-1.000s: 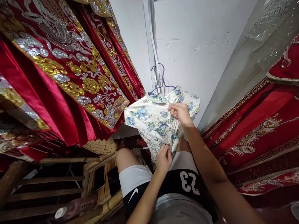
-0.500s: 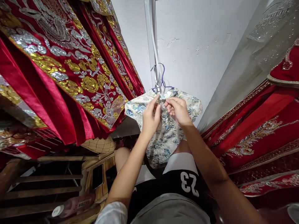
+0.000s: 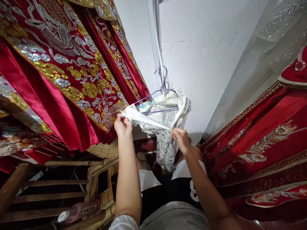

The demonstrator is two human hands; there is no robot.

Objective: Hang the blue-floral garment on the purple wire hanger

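Observation:
A small cream garment with blue flowers [image 3: 165, 143] hangs on a purple wire hanger [image 3: 163, 84] against the white wall. My left hand [image 3: 122, 125] pinches the garment's left edge and holds it out to the left. My right hand [image 3: 180, 139] grips the cloth lower down on the right. Between the two hands the front is spread apart, so the pale lining and the hanger's bar show inside.
Red robes with gold and silver embroidery [image 3: 72, 73] hang close on the left, and more red embroidered cloth [image 3: 259, 140] on the right. A wooden rack [image 3: 48, 188] and a bamboo stool [image 3: 105, 185] stand below left. A white strap [image 3: 155, 41] runs down the wall.
Both hands left the collar. The left hand went out to the left with the garment's edge, the right hand dropped lower, and the front came open, showing the lining.

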